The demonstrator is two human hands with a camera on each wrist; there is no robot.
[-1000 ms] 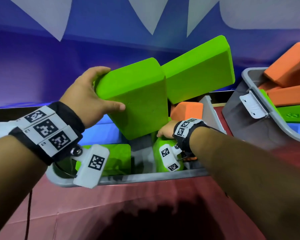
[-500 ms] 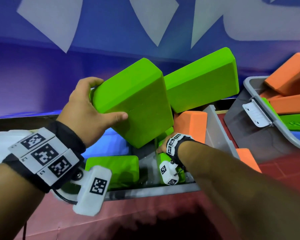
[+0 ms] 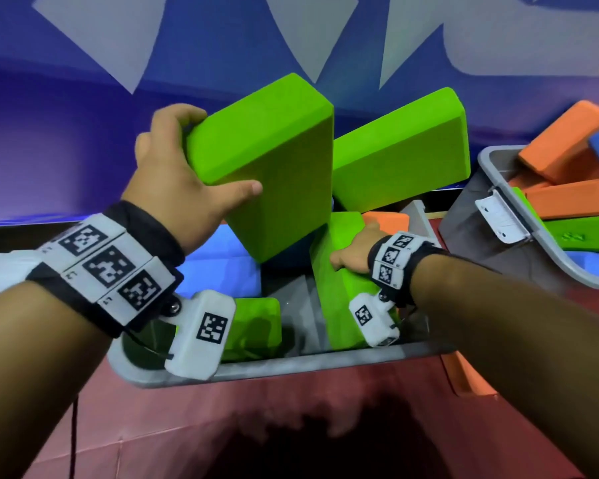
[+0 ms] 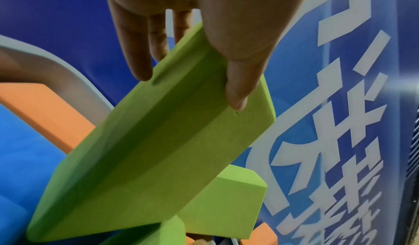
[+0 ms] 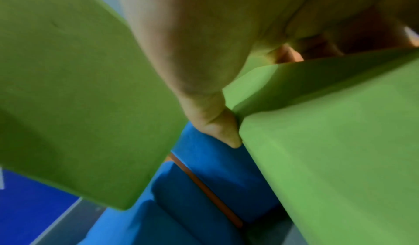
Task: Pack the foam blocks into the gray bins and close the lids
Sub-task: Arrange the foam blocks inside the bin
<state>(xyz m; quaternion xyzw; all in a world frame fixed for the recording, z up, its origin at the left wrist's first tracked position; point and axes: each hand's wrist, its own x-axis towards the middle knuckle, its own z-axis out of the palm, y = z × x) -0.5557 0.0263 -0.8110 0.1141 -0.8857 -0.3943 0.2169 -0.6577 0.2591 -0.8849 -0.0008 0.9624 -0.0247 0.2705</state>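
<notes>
your left hand holds a bright green block, and your right hand rests on another green block of the same shade. a third green block leans behind them. the near bin is pale gray, with blue blocks and an orange block inside. the far bin is gray too, filled with orange, green and blue. your wristbands are black with white black-patterned tags. the counter is dull red, the backdrop deep blue with pale gray shapes.
</notes>
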